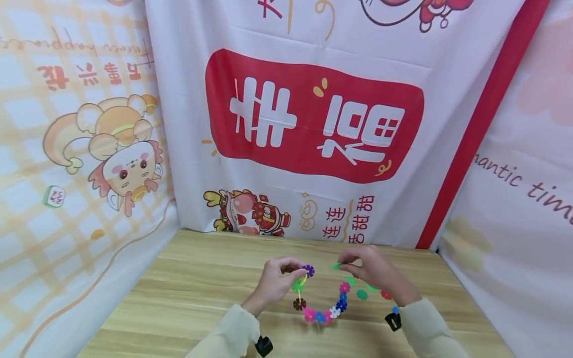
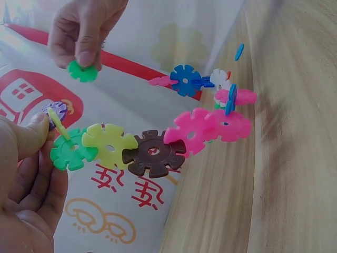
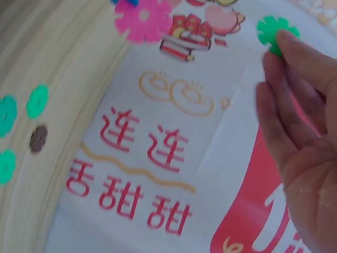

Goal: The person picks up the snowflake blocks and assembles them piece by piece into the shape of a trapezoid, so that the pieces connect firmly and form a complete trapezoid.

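My left hand (image 1: 274, 282) pinches a purple snowflake disc (image 1: 309, 271) at one end of a chain of slotted plastic discs. From there the chain runs through yellow, a green disc (image 2: 73, 149), another yellow, a brown disc (image 2: 152, 153) and pink ones. It curves on through blue and white pieces to a pink disc (image 1: 344, 287) at its far end. Between thumb and fingers, my right hand (image 1: 373, 268) holds a separate green snowflake disc (image 3: 271, 32), raised above the table and apart from the chain.
Loose discs lie on the wooden table (image 1: 179, 288) under and beside the right forearm, including a teal disc (image 1: 362, 295), a red disc (image 1: 386, 295) and a brown disc (image 3: 38, 138). A printed cloth (image 1: 188, 149) hangs along the table's back edge, with more cloth at both sides.
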{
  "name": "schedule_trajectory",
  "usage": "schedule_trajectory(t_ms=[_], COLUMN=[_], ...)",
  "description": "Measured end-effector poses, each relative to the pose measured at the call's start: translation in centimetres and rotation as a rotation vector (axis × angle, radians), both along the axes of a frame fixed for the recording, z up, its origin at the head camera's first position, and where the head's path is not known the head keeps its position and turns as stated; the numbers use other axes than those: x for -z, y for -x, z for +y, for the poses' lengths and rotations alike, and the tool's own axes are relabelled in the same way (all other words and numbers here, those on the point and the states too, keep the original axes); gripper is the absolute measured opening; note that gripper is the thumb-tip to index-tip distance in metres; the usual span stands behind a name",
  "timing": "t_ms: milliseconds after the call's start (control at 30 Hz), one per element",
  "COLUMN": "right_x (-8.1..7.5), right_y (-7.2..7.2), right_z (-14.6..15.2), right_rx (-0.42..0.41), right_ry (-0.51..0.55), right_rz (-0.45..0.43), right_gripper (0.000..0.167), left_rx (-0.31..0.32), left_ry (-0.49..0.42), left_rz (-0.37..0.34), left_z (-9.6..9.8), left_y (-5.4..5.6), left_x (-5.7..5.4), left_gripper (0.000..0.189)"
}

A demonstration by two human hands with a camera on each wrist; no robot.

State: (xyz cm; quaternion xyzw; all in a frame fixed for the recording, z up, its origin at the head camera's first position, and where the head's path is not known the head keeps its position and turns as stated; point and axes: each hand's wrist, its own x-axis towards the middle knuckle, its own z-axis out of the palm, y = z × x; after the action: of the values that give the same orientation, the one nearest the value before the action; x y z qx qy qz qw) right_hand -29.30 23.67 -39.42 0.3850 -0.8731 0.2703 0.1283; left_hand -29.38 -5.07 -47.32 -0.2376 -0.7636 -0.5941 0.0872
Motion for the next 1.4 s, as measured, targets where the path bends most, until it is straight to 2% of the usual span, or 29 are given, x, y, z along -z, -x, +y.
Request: schedule_trajectory(t_ms=[133, 233, 533, 767, 1033, 1233, 1400], right_x=[0.8, 1.1, 1.6, 1.6, 1.6, 1.0, 0.1], right_y=[0.0, 0.0, -0.4, -0.8, -1.1, -0.8, -0.7], right_z=[-1.5, -2.4, -3.7, -4.2, -4.7, -4.3, -4.0], right_rx=[-0.095, -0.143, -0.180, -0.217, -0.247, -0.248, -0.253], right_ry=[0.033, 0.044, -0.005, 0.011, 0.055, 0.017, -0.003], right_rz=[0.290, 0.408, 0.518, 0.642, 0.659, 0.565, 0.462], right_gripper=[0.022, 0.026, 0.026, 0.024, 0.028, 0.026, 0.026], left_rx=[0.001, -0.005, 0.009, 0.007, -0.008, 0.094, 0.150], left_ry=[0.000, 0.004, 0.005, 0.017, 0.018, 0.046, 0.081], left_rz=[-0.004, -0.007, -0.022, -0.051, -0.059, -0.100, -0.089], left_z=[0.1, 0.2, 0.2, 0.5, 0.7, 0.2, -0.5], left_y=[0.0, 0.0, -0.1, -0.4, -0.3, 0.1, 0.3], left_x=[-0.1, -0.1, -0.2, -0.3, -0.8, -0.8, -0.6], left_gripper=[0.008, 0.008, 0.007, 0.006, 0.007, 0.010, 0.013])
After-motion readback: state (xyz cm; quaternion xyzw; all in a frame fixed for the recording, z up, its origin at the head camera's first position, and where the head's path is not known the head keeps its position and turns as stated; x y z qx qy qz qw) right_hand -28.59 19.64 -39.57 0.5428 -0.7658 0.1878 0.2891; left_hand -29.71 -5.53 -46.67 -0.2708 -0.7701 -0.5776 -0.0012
